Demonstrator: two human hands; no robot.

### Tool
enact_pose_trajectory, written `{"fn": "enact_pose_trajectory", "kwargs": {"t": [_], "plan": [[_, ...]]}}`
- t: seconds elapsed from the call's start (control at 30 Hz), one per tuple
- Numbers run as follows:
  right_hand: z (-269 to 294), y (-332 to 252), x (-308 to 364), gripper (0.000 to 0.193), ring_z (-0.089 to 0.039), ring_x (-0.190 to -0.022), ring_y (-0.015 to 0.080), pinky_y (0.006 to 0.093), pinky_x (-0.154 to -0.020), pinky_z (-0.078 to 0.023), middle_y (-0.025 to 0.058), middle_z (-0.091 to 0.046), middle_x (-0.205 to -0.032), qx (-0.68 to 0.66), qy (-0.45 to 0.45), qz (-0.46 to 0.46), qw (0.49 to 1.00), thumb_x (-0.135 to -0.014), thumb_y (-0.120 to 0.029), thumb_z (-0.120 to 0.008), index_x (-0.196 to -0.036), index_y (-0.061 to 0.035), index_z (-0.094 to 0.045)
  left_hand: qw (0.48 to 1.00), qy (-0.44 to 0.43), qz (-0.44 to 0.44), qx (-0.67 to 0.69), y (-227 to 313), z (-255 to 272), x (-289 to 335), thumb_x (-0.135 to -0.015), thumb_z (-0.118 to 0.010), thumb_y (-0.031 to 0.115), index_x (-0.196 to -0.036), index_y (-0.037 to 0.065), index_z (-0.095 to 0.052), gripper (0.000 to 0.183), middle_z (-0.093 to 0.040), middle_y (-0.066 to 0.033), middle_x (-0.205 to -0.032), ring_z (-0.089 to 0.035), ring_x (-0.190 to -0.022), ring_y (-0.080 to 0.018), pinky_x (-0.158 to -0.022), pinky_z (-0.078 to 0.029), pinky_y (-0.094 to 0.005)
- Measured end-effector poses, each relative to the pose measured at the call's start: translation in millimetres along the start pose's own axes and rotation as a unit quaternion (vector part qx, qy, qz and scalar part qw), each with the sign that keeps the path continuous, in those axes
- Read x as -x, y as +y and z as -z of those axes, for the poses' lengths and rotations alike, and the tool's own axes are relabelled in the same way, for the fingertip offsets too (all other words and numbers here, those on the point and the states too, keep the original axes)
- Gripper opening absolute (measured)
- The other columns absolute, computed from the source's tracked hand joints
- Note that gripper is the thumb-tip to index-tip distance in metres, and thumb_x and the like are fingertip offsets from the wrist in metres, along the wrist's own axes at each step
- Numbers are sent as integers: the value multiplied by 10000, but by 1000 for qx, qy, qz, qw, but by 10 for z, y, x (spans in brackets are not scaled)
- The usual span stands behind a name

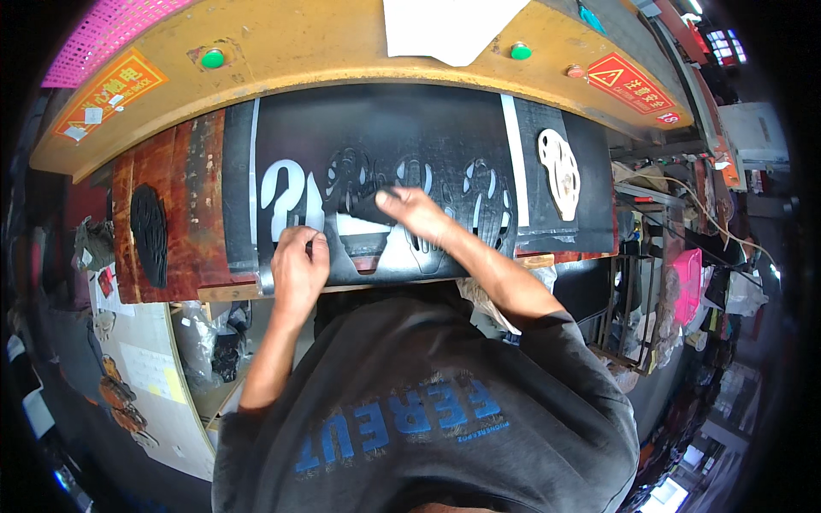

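Observation:
A thin black sheet [380, 120] lies on a white surface, with sole-shaped outlines cut through it. My right hand [415, 214] is closed on a dark, flat cut piece [374, 207] above the middle of the sheet. White shows through a gap below that piece. My left hand [299, 267] is closed near the sheet's front left, fingertips curled in; what they grip, if anything, is too small to make out. Just beyond it is a curved white opening [280, 192]. More cut outlines [485, 192] with slots are to the right.
A yellow machine beam [342, 53] with green buttons spans the far side. On the right lies a pale sole-shaped piece with holes [558, 175]; on the left, a black ridged sole-shaped piece [150, 235] on a reddish board [192, 214]. A pink basket [687, 286] stands at right.

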State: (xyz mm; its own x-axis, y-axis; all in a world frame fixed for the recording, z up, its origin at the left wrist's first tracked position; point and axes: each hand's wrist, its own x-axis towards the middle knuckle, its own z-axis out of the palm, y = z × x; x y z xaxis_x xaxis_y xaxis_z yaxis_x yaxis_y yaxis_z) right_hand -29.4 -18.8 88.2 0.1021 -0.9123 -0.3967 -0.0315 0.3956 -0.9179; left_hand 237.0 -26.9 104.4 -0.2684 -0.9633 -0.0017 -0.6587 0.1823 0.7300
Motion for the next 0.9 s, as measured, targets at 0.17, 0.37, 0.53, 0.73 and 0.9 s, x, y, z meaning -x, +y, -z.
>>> {"fn": "enact_pose_trajectory", "kwargs": {"t": [0.17, 0.37, 0.53, 0.73, 0.9], "plan": [[223, -71, -229, 559, -564, -878, 137, 328, -836, -508, 28, -714, -1017, 90, -99, -78, 988, -1040, -544, -668, -1171, -6, -740, 894, -253, 241, 279, 361, -419, 171, -1063, -680, 383, -1056, -2, -675, 385, -667, -61, -856, -637, -596, -108, -477, -533, -260], [249, 64, -324, 428, -534, -865, 121, 319, -828, -494, -9, -698, -957, 51, -180, -72, 980, -1041, -465, -692, -1154, -61, -779, 890, -173, 249, 340, 535, -713, 0, -972, -729, 620, -973, -59, -601, 691, -635, -81, -808, -637, -578, -121, -465, -542, -257], [400, 153, -457, 681, -636, -1011, 202, 364, -938, -528, 111, -716, -1143, 55, -208, -98, 972, -972, -528, -755, -1360, 26, -669, 856, -129, 333, 374, 501, -820, -28, -1036, -652, 586, -1004, -67, -594, 657, -622, -89, -799, -633, -549, -154, -429, -545, -290], [291, 260, -420, 583, -660, -991, 204, 358, -906, -527, 109, -716, -1066, 58, -191, -89, 976, -988, -492, -756, -1254, 24, -699, 852, -133, 308, 401, 395, -889, 75, -1132, -533, 388, -1095, -50, -591, 443, -617, -70, -835, -614, -533, -156, -465, -558, -313], [210, -147, -348, 393, -603, -728, 130, 335, -696, -526, 18, -665, -803, 89, -119, -95, 984, -1036, -426, -715, -921, -51, -708, 859, -132, 321, 377, 191, -961, 173, -1089, -566, 247, -998, 13, -633, 259, -614, -64, -791, -591, -500, -196, -422, -464, -384]]}}
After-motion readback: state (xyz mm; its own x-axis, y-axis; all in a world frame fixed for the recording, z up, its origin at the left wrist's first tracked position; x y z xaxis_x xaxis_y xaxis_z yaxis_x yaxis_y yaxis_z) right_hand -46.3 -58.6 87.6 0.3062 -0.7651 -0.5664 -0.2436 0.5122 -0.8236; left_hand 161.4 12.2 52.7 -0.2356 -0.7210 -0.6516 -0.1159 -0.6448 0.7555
